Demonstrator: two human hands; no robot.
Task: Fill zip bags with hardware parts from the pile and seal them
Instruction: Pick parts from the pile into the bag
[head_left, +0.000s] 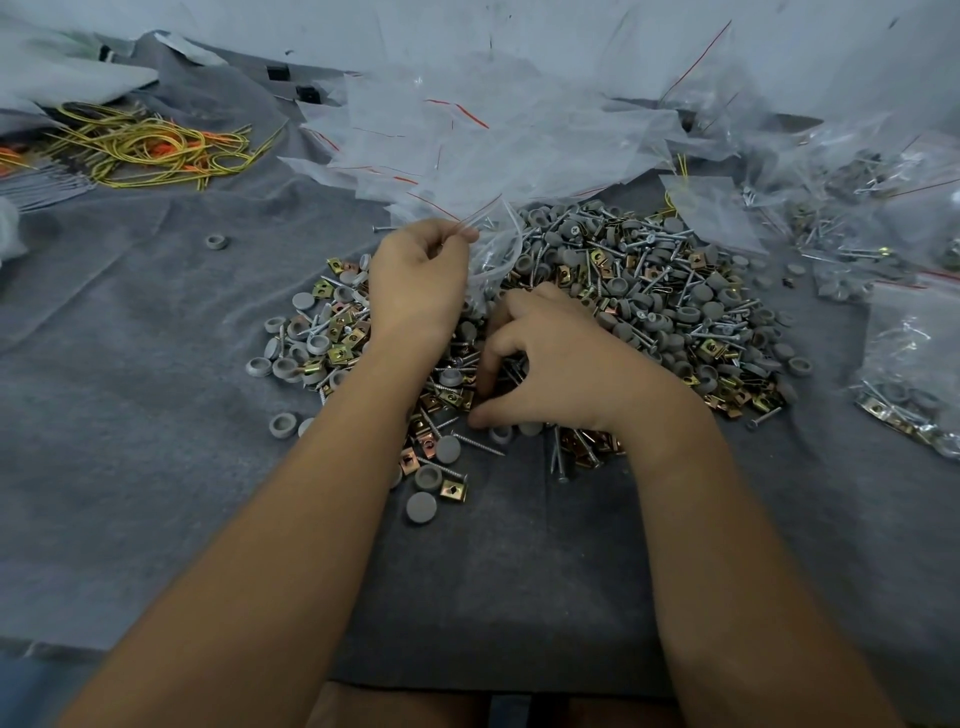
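A pile of hardware parts, made of grey caps, screws and brass-coloured clips, spreads over the grey cloth at the centre. My left hand pinches the rim of a clear zip bag that hangs open above the pile with some screws inside. Just to the right and nearer to me, my right hand reaches down into the parts with its fingers curled around a few pieces. What exactly it holds is hidden under the fingers.
A heap of empty zip bags lies behind the pile. Filled bags lie at the right edge. Yellow and orange wires lie at the back left. A lone grey cap sits on the grey cloth.
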